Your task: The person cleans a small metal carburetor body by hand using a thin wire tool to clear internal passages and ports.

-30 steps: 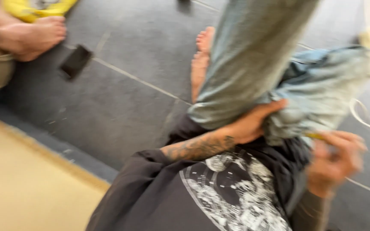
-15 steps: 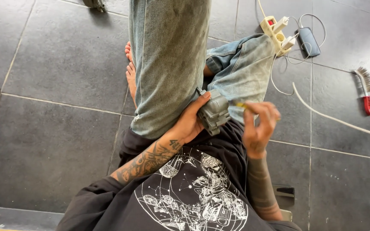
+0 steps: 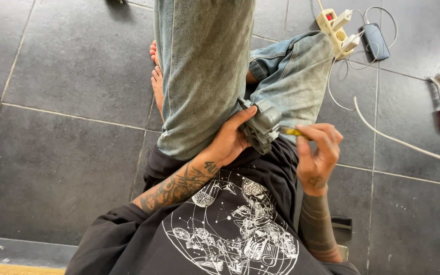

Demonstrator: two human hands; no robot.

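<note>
Grey metal part (image 3: 262, 124): on my lap, left hand (image 3: 228, 144) wrapped around its body. Looks rigid, fairly heavy; best gripped by the body. Right hand (image 3: 318, 155) pinches a yellow-handled tool (image 3: 292, 132) against it.

My view has swung off the tan edge and the other person's bare feet and settled over my lap. The small grey metal block part (image 3: 262, 125), hidden a moment ago, now shows clear in my left hand (image 3: 230, 140); my right hand (image 3: 318, 155) has brought the thin yellow-handled tool (image 3: 292, 132) against it.
</note>
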